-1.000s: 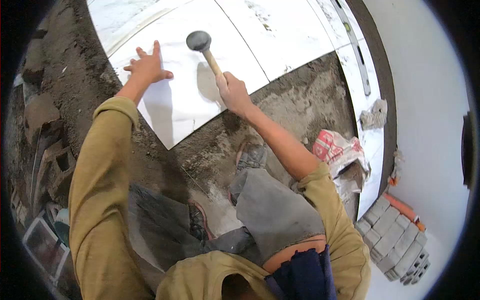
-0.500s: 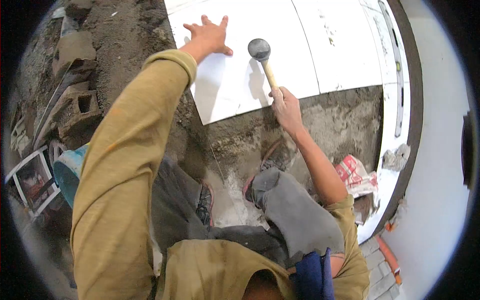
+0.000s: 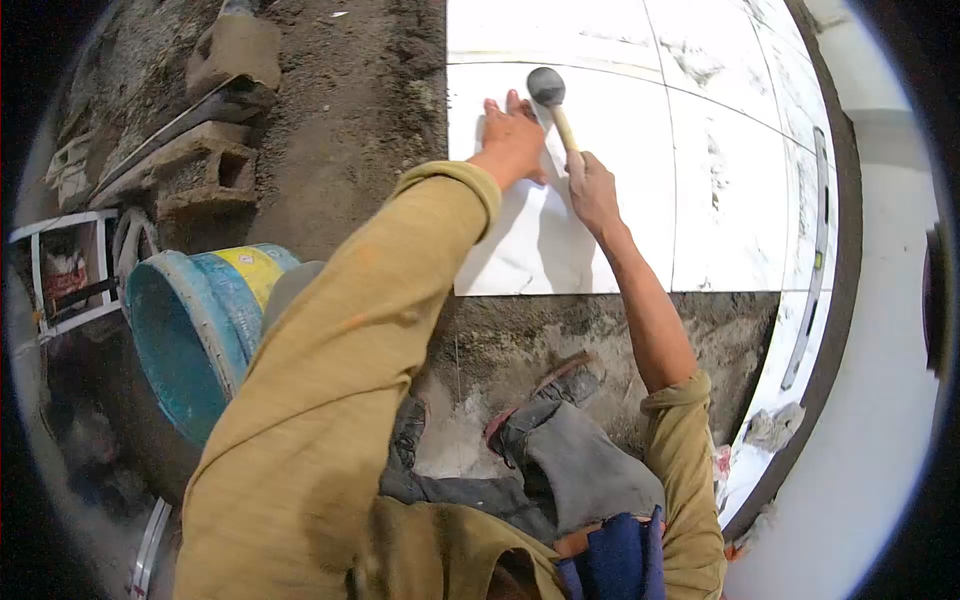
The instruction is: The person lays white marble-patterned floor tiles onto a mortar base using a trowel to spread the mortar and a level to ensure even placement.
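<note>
My right hand [image 3: 593,190] is wrapped round the wooden handle of a rubber mallet [image 3: 546,87], whose dark head is over the far part of a large white floor tile [image 3: 620,245]. Left of the mallet, my left hand [image 3: 513,142] rests with its fingers spread on or close over the same tile. Shadows of both arms fall across its glossy face. More white tiles [image 3: 735,200] with grey smears adjoin it at the far side and on the right. The near edge of the tile borders a strip of wet mortar [image 3: 600,330] in front of my shoes.
A blue bucket [image 3: 165,340] lies tilted at the left, beside a white frame [image 3: 35,270]. Concrete blocks [image 3: 205,180] stand on the dirt behind it. Along the right wall lies a spirit level [image 3: 818,262], with a lump of mortar [image 3: 775,428] near its lower end.
The view has shifted, showing more of the bucket and tiles. My left hand has come closer to the mallet, which stays in my right hand.
</note>
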Action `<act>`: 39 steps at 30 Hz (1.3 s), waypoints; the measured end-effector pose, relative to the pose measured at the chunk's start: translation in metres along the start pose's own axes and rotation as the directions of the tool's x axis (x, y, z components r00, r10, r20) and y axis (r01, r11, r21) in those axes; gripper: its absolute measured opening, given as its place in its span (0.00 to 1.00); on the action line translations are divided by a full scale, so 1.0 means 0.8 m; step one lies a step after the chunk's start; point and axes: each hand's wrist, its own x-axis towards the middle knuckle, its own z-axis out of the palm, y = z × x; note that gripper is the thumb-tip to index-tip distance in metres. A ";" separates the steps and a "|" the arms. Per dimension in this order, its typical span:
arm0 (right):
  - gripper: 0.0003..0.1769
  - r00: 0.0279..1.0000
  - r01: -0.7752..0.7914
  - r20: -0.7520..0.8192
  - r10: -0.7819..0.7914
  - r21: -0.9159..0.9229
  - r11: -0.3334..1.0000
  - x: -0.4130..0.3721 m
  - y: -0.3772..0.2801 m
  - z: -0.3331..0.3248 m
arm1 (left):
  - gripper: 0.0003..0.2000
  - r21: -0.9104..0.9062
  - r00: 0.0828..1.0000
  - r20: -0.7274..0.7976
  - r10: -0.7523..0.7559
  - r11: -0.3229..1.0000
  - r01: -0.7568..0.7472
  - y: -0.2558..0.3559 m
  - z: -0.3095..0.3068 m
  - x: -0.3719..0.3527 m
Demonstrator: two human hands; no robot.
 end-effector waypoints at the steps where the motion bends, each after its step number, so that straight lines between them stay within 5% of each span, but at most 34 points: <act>1: 0.24 1.000 -0.012 -0.028 0.013 0.014 1.000 0.004 0.000 0.001 | 0.62 -0.008 1.000 0.004 -0.001 1.000 0.001 0.001 -0.001 0.000; 8: 0.25 0.977 0.206 -0.015 -0.211 -0.162 0.965 0.033 0.052 0.014 | 0.61 -0.023 0.999 0.024 -0.021 1.000 0.021 0.004 -0.007 -0.004; 16: 0.24 0.953 -0.057 -0.295 0.063 0.029 0.998 -0.015 0.032 -0.023 | 0.63 0.053 0.992 0.125 0.010 0.998 -0.016 0.013 -0.018 0.018; 19: 0.25 0.947 0.090 -0.307 -0.095 -0.031 0.995 -0.010 0.050 -0.032 | 0.63 0.067 0.987 0.157 0.015 0.997 -0.026 0.017 -0.029 0.021; 21: 0.25 0.945 -0.154 -0.289 0.152 0.015 0.988 -0.005 0.055 -0.033 | 0.63 0.098 0.988 0.154 -0.008 0.995 -0.007 0.018 -0.028 0.020; 25: 0.25 0.944 -0.156 -0.289 0.161 0.041 0.987 0.016 0.067 -0.044 | 0.63 0.082 0.988 0.157 0.004 0.997 -0.017 0.018 -0.031 0.019; 32: 0.23 0.927 0.002 -0.375 -0.016 -0.039 0.999 0.007 0.085 -0.034 | 0.64 0.069 0.998 0.035 0.046 0.996 -0.049 0.008 -0.010 0.024; 33: 0.23 0.935 0.073 -0.322 -0.151 -0.240 0.968 0.011 0.120 -0.020 | 0.63 0.048 0.999 0.002 0.047 0.998 -0.047 0.007 -0.004 0.024; 35: 0.27 0.980 0.045 -0.186 -0.067 -0.123 0.991 -0.010 0.105 -0.030 | 0.64 -0.001 0.988 -0.082 0.131 0.991 -0.131 -0.007 0.020 0.036; 36: 0.28 0.970 0.056 -0.216 -0.113 -0.253 0.966 -0.008 0.107 -0.025 | 0.59 -0.007 0.993 -0.091 0.079 0.997 -0.080 -0.004 0.022 0.034; 37: 0.29 0.954 0.176 -0.201 -0.221 -0.221 0.959 -0.013 0.117 -0.027 | 0.58 0.007 0.987 0.132 0.092 0.996 -0.094 0.006 -0.040 -0.009; 38: 0.31 0.982 -0.075 -0.179 0.059 -0.084 0.994 -0.024 0.090 -0.034 | 0.58 -0.008 0.990 0.097 0.105 0.994 -0.105 0.004 -0.034 -0.017; 39: 0.31 0.983 -0.074 -0.176 0.059 -0.080 0.994 -0.040 0.085 -0.034 | 0.58 -0.022 0.991 0.053 0.126 0.992 -0.125 0.001 -0.031 -0.019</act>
